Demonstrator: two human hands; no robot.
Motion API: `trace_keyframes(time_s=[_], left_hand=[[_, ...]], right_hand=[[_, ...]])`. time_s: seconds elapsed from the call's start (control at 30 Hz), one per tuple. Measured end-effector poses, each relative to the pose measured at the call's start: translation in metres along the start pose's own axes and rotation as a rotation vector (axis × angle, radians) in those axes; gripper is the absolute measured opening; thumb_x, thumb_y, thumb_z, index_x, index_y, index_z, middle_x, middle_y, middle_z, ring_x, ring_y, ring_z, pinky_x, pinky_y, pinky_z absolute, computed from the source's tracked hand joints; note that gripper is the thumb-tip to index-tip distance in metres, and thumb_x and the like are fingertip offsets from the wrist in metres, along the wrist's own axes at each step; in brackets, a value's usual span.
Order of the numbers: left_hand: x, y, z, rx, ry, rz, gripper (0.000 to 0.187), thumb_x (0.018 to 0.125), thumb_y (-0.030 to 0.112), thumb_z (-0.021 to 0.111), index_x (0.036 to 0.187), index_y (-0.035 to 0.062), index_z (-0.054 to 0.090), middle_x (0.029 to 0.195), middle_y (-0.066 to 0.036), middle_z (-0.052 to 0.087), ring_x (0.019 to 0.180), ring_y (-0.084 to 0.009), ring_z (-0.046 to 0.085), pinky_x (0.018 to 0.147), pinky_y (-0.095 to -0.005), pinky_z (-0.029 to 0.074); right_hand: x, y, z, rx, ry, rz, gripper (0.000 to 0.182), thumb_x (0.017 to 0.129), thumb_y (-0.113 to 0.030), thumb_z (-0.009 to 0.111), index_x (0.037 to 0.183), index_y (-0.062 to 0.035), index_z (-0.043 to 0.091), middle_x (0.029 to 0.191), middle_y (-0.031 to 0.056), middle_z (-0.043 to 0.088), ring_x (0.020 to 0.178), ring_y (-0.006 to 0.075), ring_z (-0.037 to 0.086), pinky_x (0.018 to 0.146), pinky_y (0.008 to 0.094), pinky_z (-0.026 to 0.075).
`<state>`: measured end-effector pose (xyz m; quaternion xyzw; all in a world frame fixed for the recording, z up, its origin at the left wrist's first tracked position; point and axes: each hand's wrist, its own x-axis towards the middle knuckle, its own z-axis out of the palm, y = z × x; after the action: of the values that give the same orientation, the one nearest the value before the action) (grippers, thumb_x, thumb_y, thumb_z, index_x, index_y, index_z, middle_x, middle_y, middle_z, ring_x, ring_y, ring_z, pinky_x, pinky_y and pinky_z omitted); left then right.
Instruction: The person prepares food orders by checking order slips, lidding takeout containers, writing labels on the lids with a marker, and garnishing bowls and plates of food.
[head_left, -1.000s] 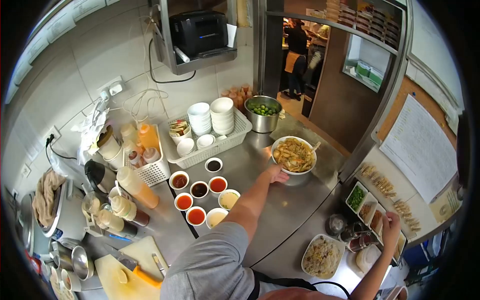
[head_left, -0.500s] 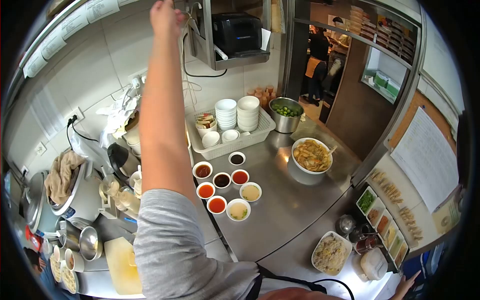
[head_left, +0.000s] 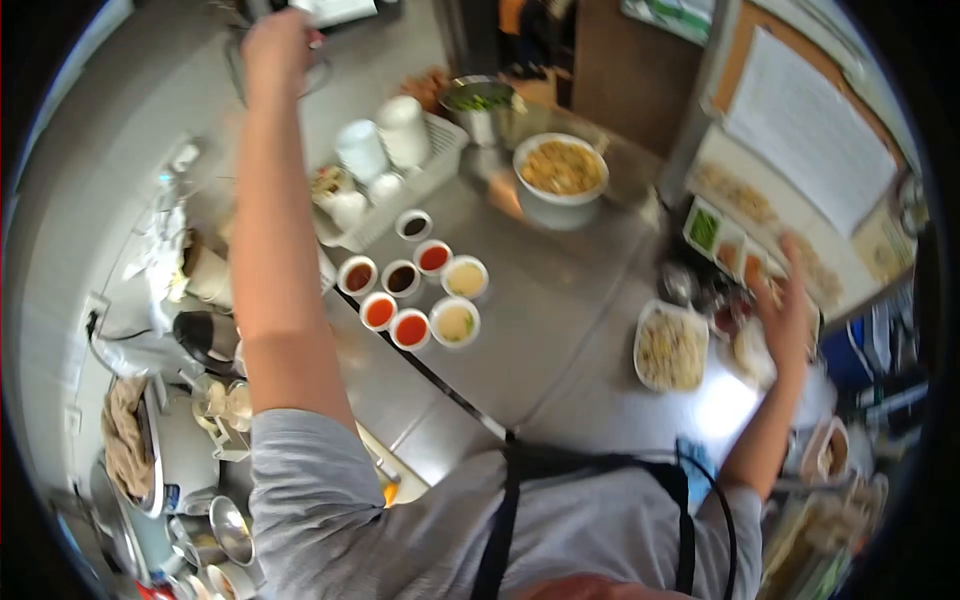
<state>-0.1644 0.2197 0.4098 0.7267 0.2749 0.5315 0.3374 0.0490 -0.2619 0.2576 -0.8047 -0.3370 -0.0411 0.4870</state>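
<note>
Stretched far up to the wall, my left hand (head_left: 277, 50) looks closed near a cable; a small reddish spot shows at its edge, but what it grips is hidden. My right hand (head_left: 784, 305) is blurred with fingers apart, in front of a row of condiment containers (head_left: 704, 229). Left of it sits a white tub of pale chopped food (head_left: 671, 346). Several small sauce cups (head_left: 410, 329), with red, dark and pale contents, stand grouped on the steel counter (head_left: 545, 300).
A white basket (head_left: 375, 228) holds stacked bowls (head_left: 402, 132). Behind it are a steel pot of green food (head_left: 480, 112) and a white bowl of yellowish food (head_left: 562, 175). Pots, a steel bowl (head_left: 232, 530) and a brown cloth (head_left: 128, 435) crowd the left.
The view has swung down and right. My right hand has risen from the lower right edge to beside the condiment containers. My left arm stays raised toward the wall.
</note>
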Motion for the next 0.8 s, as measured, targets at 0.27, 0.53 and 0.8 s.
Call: trace_keyframes(time_s=[0.27,0.53,0.8], left_hand=[[-0.329,-0.142,0.196,-0.145,-0.346,-0.498,0.006,0.067,0.006,0.053,0.066,0.0018,0.049,0.054,-0.005,0.050,0.046,-0.0109,0.047,0.040,-0.0237,0.037],[-0.416,-0.183,0.190,-0.225,-0.419,-0.300,0.027,0.069,0.005,0.054,0.096,0.0027,0.052,0.091,-0.011,0.056,0.082,-0.0193,0.052,0.072,-0.0291,0.042],[-0.418,-0.182,0.183,0.327,-0.597,0.073,0.034,0.062,0.012,0.062,0.095,0.0111,0.056,0.104,-0.005,0.053,0.102,-0.0277,0.040,0.082,-0.0396,0.032]], right_hand=[[-0.029,0.028,0.228,0.426,-0.422,0.137,0.077,0.066,-0.015,0.064,0.126,-0.0058,0.016,0.118,0.0157,0.039,0.100,0.0250,0.046,0.078,0.0333,0.041],[-0.043,0.123,0.278,-0.029,-0.370,0.295,0.063,0.065,-0.001,0.046,0.123,-0.0083,0.021,0.099,0.0255,0.050,0.093,0.0373,0.049,0.080,0.0395,0.039],[-0.041,0.132,0.269,-0.358,-0.300,0.077,0.049,0.067,-0.006,0.050,0.114,-0.0177,0.041,0.102,0.0142,0.049,0.092,0.0354,0.048,0.077,0.0422,0.039]])
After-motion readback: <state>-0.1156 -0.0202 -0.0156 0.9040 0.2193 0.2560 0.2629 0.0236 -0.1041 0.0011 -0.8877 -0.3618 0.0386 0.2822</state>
